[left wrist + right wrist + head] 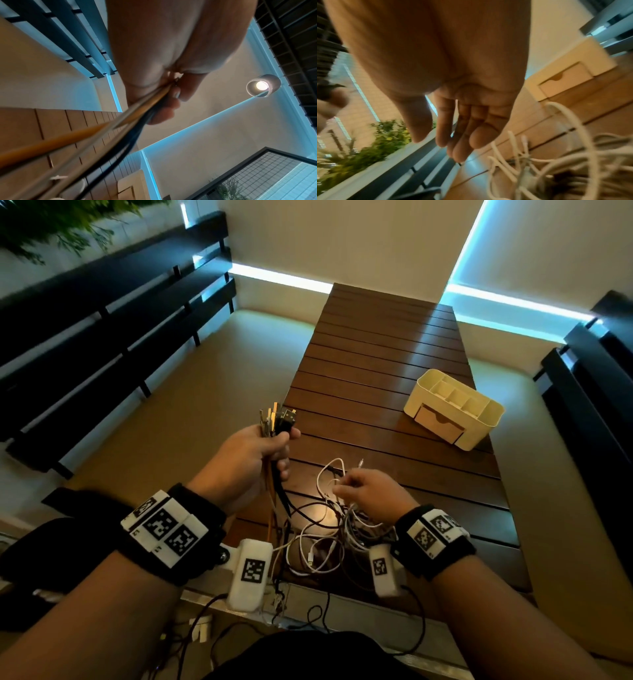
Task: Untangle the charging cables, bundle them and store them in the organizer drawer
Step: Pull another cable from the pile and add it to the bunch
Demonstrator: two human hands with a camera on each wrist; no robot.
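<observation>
White, black cables (318,529) tangled; left hand (253,460) grips plug ends; right hand (373,491) fingers straight.

A home balcony or patio — slatted wooden table (387,344), black railings (113,313), plants (385,136).

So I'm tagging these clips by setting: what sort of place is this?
Probably a home balcony or covered terrace, though I can't be sure. A slatted wooden table stands between dark slatted benches, greenery grows beyond a railing, and a spot lamp hangs overhead.
</observation>
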